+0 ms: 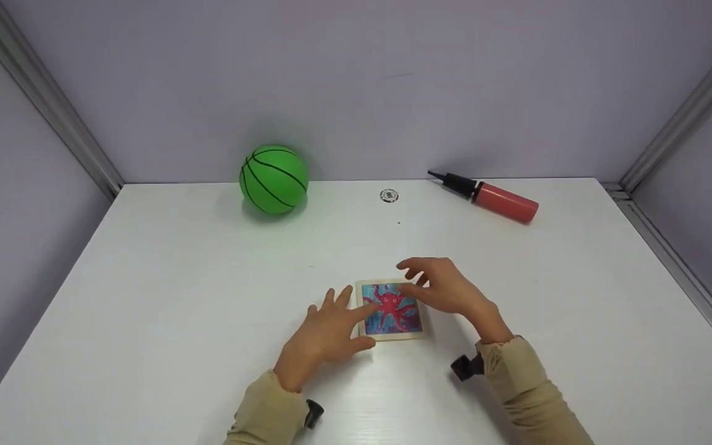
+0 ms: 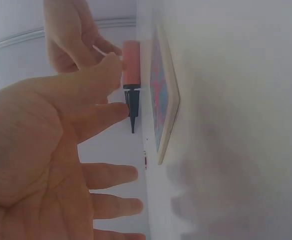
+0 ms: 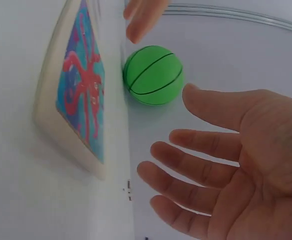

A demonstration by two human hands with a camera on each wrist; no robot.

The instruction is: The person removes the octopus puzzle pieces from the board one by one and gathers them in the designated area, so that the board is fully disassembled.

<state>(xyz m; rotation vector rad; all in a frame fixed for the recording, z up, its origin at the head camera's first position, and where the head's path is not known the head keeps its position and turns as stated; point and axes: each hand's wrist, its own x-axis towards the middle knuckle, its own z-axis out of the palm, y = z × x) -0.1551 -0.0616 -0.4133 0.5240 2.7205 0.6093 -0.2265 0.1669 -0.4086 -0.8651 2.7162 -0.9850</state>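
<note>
A square wooden puzzle tile or board [image 1: 392, 321] with a pink octopus on a blue ground lies flat on the white table, pale rim all round. My left hand [image 1: 328, 330] hovers at its left edge, fingers spread, index finger over the picture. Above the upper right corner is my right hand [image 1: 442, 287], its fingers loosely bent and holding nothing. In the left wrist view the board [image 2: 166, 95] is apart from the left fingers. The right wrist view shows the board [image 3: 81, 95] with a gap to the right hand [image 3: 235, 165].
A green ball [image 1: 274, 179] with black lines sits near the back wall, left of centre. At the back right lies a red and black hand pump [image 1: 492, 198]. A small round black-and-white mark [image 1: 389, 195] is on the table between them. Panels enclose the sides and back.
</note>
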